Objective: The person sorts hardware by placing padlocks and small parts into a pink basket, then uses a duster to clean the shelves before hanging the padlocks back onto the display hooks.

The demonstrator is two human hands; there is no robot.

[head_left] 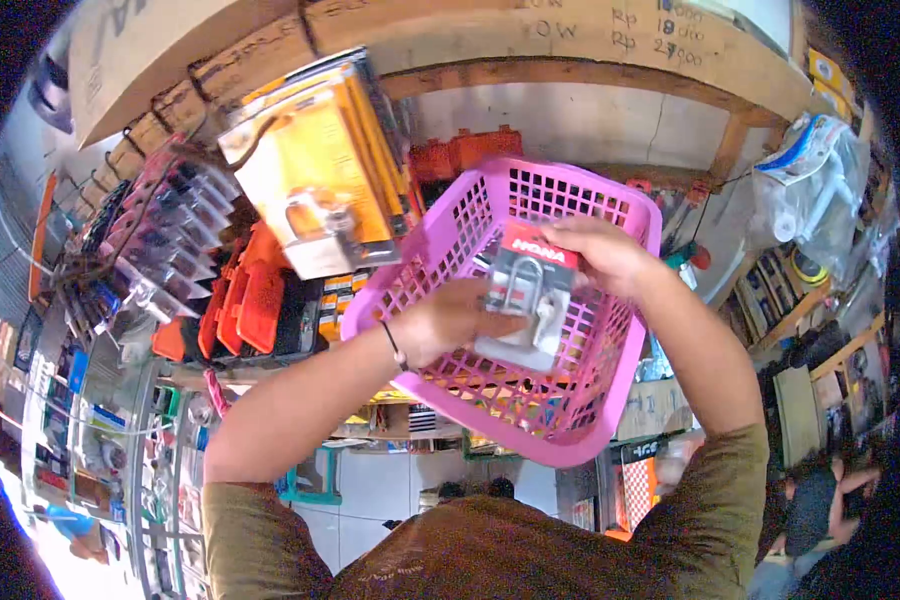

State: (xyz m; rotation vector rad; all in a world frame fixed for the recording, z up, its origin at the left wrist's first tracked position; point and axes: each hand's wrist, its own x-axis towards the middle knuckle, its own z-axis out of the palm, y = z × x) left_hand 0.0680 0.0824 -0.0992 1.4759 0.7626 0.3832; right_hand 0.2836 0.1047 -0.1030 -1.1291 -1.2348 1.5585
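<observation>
A padlock pack (526, 300), a clear blister with a red header, is held over a pink plastic basket (552, 452). Pinched in my right hand (607, 256) is the upper right corner of the pack. My left hand (452, 325) closes on its left side, fingers across the front and a little blurred. Keys seem to show beside the shackle inside the blister. Beneath my left wrist runs the basket's near left rim. The pack and my hands hide part of the basket's inside.
Yellow-backed padlock packs (320, 170) hang just left of the basket, close to its rim. Orange cases (250, 295) stand lower left. A wooden beam (590, 50) crosses overhead. At right hangs a bagged white item (820, 180). Another person (820, 505) is at lower right.
</observation>
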